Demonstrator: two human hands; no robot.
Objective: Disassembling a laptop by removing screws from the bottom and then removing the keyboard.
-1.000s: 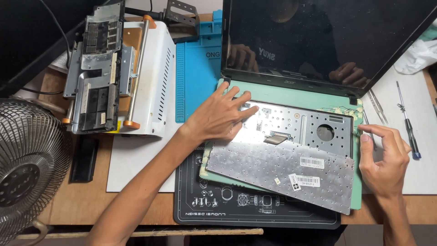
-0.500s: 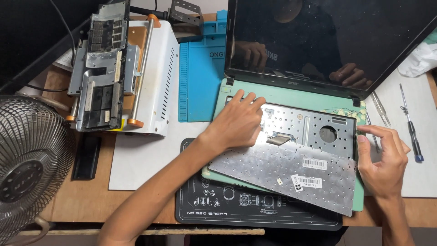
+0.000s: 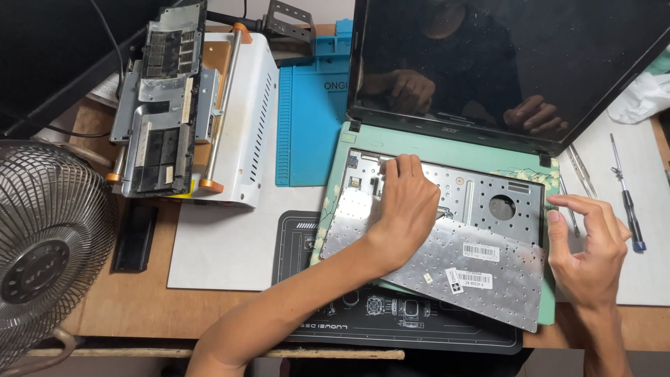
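Note:
A teal laptop (image 3: pixel 433 146) lies open with its dark screen (image 3: pixel 502 63) tilted back. Its keyboard (image 3: pixel 481 272) is flipped over, silver back up, and rests on the palm rest below the bare metal keyboard bay (image 3: pixel 488 192). My left hand (image 3: pixel 405 206) reaches across the keyboard, fingertips pressed down at the bay's upper left; what is under them is hidden. My right hand (image 3: pixel 590 248) hovers at the keyboard's right edge. Its fingers are spread, its thumb is close to the edge, and it holds nothing.
A black work mat (image 3: pixel 335 328) lies under the laptop's front, a blue mat (image 3: pixel 307 119) to its left. A white machine (image 3: pixel 244 119) carries a stripped metal chassis. A fan (image 3: pixel 49 244) stands at the left. A screwdriver (image 3: pixel 628 202) and tweezers (image 3: pixel 579 171) lie on the right.
My left hand slid from the bay's left side rightward and now presses its fingertips into the bay. My right hand let go of the keyboard's right edge and opened.

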